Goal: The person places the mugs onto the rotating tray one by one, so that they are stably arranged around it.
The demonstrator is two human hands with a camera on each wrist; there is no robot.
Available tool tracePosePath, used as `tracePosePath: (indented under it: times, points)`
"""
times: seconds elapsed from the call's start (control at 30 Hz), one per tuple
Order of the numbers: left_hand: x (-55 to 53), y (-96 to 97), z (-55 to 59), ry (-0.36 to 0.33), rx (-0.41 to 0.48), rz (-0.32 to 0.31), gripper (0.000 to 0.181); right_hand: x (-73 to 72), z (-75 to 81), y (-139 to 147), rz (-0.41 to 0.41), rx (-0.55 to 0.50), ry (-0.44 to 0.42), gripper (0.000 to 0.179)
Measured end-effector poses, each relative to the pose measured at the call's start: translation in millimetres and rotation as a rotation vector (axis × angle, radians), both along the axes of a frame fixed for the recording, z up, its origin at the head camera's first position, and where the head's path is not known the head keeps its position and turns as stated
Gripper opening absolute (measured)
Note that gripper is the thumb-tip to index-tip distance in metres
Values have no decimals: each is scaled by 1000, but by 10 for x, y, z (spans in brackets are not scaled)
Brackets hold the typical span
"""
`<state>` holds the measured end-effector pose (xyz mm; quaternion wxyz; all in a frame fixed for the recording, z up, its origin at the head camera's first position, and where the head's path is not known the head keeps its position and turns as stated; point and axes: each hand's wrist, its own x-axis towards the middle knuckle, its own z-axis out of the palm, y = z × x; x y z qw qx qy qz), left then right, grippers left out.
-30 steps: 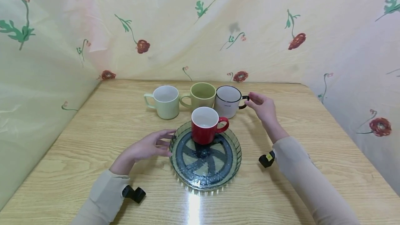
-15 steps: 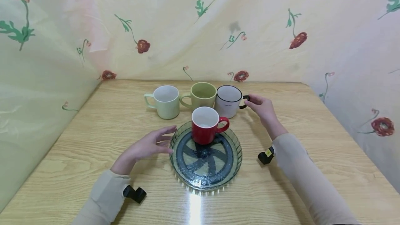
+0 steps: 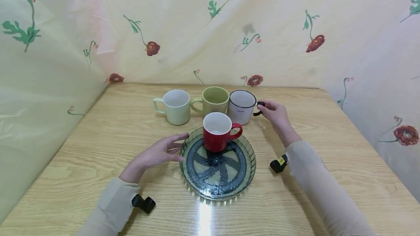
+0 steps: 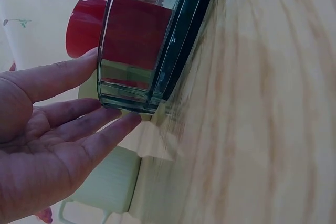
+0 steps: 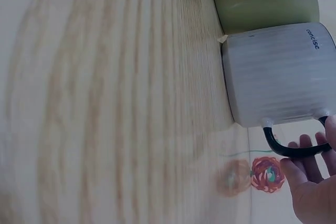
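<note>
In the head view my right hand pinches the black handle of a white mug with a dark rim, standing at the back right of the mug row. The right wrist view shows fingers around that black handle and the word "concise" on the mug. My left hand rests its fingertips against the left rim of a round glass tray, fingers extended. Up close, thumb and fingertips meet the tray's ribbed side. A red mug with a white inside stands upright on the tray's far part.
Left of the white mug stand an olive-green mug and a pale green mug, handles to the left. All stand on a wooden table. Flower-printed cloth hangs behind and at both sides.
My right hand has closed from beside the black handle to a pinch on it. My left hand stays at the tray's rim. The mugs stay in place; the head view shifts slightly.
</note>
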<state>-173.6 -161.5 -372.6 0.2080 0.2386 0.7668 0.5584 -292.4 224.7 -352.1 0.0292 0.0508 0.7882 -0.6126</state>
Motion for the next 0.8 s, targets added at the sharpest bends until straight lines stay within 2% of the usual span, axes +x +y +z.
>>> tracePosePath:
  times: [0.2,0.5,0.8]
  points:
    - [10,-4,11,0,-17,7,73,29,-9,23,-22,38,27,47]
    - [28,-37,42,7,-61,45,72,69,-43,40,-45,1,39,49]
    - [22,-34,46,-8,-34,23,71,178,-9,102,-79,10,33,46]
